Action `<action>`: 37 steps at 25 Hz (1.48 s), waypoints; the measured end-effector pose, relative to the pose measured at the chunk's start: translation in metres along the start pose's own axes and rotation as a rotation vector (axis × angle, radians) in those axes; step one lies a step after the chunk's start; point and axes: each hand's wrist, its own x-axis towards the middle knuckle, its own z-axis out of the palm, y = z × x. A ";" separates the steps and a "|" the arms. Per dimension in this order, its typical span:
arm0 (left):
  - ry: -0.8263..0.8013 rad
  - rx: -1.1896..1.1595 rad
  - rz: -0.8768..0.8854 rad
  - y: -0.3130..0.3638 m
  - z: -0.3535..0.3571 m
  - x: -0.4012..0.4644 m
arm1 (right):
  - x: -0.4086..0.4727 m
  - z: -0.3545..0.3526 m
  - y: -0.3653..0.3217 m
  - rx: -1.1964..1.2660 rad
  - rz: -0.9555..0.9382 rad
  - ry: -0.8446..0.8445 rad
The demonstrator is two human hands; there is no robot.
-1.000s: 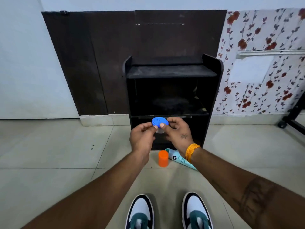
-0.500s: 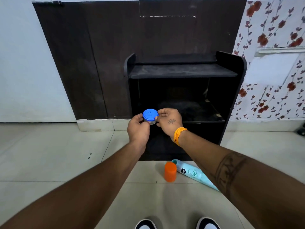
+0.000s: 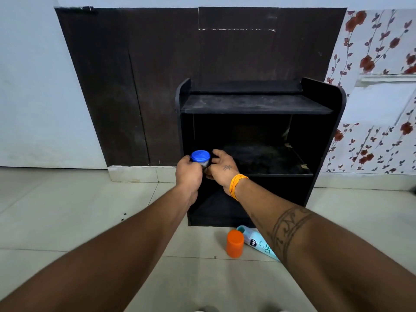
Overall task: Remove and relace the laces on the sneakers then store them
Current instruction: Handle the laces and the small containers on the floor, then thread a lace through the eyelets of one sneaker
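A small blue-lidded jar is held between both hands at the front left corner of the middle shelf of a black shelf unit. The left hand is curled around the jar's near side; the right hand, marked by an orange wristband, is cupped against its far side, with the fingers bent round it. Whether the jar is being set down or lifted cannot be told.

The sneakers named in the task are barely seen: only a pale sliver at the bottom edge of the view hints at them, and no laces are visible. No lacing work is shown in hand, so the removing, relacing and storing all appear to be left; the handling of the jar is judged to be a side step, perhaps to free the shelf for storage.

An orange cap or small container is stood on the pale tiled floor just in front of the unit, touching or just beside a light turquoise tube lying on its side. The unit is backed by a dark brown wall panel, with plain white wall to the left and red floral wallpaper to the right
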 end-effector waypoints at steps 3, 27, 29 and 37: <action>0.017 0.030 0.034 -0.005 -0.003 -0.016 | -0.016 -0.014 0.005 0.066 -0.014 0.046; -0.537 -0.051 -0.216 -0.173 0.094 -0.386 | -0.435 -0.249 0.155 0.211 0.173 0.428; -0.603 0.000 -0.259 -0.191 0.105 -0.415 | -0.470 -0.264 0.174 0.202 0.214 0.479; -0.682 0.216 -0.351 -0.243 0.153 -0.484 | -0.562 -0.331 0.249 -0.183 0.280 0.710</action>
